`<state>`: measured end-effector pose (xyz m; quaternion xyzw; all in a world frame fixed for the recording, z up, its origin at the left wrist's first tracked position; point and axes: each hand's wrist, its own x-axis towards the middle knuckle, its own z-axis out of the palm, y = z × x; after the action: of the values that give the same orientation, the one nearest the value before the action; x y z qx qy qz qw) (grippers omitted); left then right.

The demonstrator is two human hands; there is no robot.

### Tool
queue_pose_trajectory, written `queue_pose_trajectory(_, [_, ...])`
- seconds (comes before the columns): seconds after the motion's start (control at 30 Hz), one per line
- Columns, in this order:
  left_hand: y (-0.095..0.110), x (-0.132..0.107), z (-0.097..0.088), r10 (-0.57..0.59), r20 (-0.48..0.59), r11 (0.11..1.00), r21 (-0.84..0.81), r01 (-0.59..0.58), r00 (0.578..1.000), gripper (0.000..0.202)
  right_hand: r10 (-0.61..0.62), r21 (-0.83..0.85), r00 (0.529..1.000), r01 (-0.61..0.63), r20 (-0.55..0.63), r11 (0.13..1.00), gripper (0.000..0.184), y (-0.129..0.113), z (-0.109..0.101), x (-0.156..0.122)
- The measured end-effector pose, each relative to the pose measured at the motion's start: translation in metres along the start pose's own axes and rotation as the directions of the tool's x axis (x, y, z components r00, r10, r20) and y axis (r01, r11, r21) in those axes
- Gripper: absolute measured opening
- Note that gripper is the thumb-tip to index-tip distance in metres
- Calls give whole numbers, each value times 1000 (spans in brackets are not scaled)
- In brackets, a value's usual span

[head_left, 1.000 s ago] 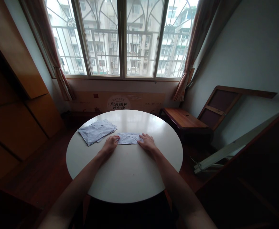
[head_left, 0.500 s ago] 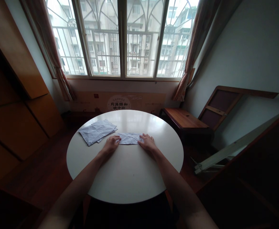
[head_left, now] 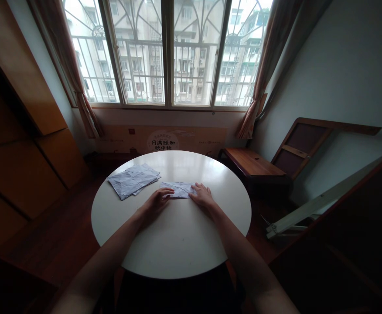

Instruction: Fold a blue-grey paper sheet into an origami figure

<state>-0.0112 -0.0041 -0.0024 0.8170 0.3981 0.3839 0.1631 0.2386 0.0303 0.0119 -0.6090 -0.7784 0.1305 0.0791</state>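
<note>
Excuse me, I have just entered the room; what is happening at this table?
A person has both hands at a creased strip of paper on the round white table. The right hand rests on its right end; the left hand is at its left end. Farther left lies a pile of creased papers, which neither hand touches.

The printed panel (head_left: 202, 138) was partly hidden behind the round table (head_left: 178, 244); the folded paper (head_left: 179, 190) thereon, by the right hand (head_left: 202, 194).
</note>
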Motion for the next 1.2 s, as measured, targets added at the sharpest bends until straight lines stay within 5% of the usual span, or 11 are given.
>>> queue_pose_trajectory(0.23, [8,-2,0,-23,104,995,-92,32,994,25,3,-7,1000,-3,-8,1000,61,0,1,1])
queue_pose_trajectory(1.2, [5,-1,1,1,54,995,-97,5,999,24,-18,24,1000,18,-10,1000,61,2,-1,-1])
